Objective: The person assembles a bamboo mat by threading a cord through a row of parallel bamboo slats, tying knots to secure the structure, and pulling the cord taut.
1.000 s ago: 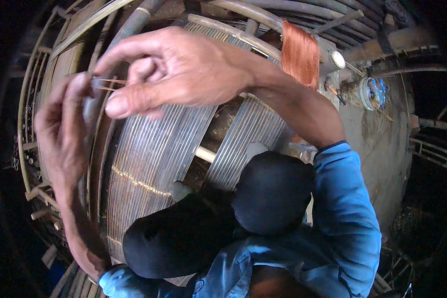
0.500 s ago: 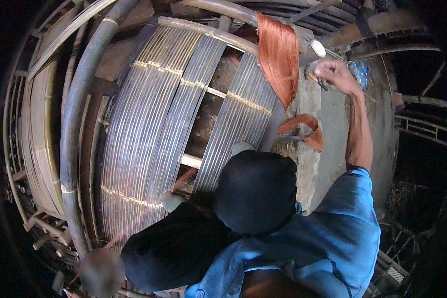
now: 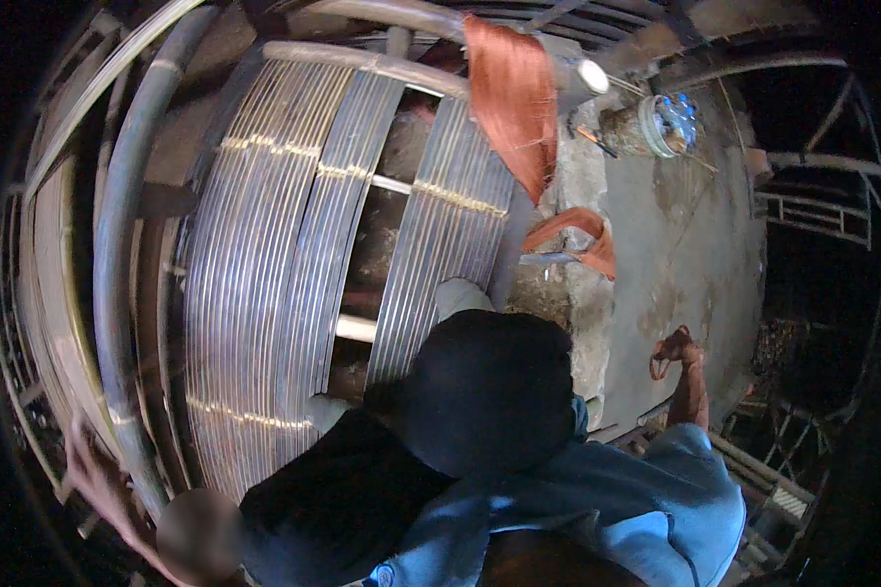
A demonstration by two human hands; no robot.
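Observation:
My right hand is low on the right, over the grey floor, at the end of a bent arm in a blue sleeve. Its fingers are curled in a ring; whatever they hold is too small to make out. At the lower left, a smeared pinkish shape looks like my left forearm and hand, beside a dark bamboo pole. Its fingers do not show. Before me lies a slatted bamboo panel in sections, crossed by pale bindings. Reddish-brown fibre drapes over its far right corner.
A smaller reddish fibre loop lies on the concrete ledge. Behind it are an orange-and-black tool, a white round lid and a clear container with blue items. My dark-clad knees rise over the slats; a gap shows between two sections.
My right hand has come down and back toward me from near the clear container, which now shows. A smeared pinkish shape has appeared at the lower left. The whole view has shifted slightly.

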